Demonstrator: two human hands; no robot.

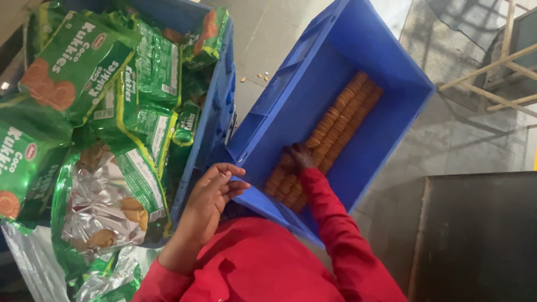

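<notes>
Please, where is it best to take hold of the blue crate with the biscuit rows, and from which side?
Probably the bare near rim of the blue crate, beside the left hand, taken from the person's side. The crate sits tilted and its rim there is free. The right hand rests on the biscuit rows inside, so gripping both long rims seems steadier.

Crate: a blue plastic crate [313,84] stood tilted, its open side facing the camera.
Biscuits: round brown biscuits [335,126] lay on edge in 2 close rows along the crate's inner wall, touching one another.
Near end: the rows ended under the right hand [299,156], which rested on them.
</notes>
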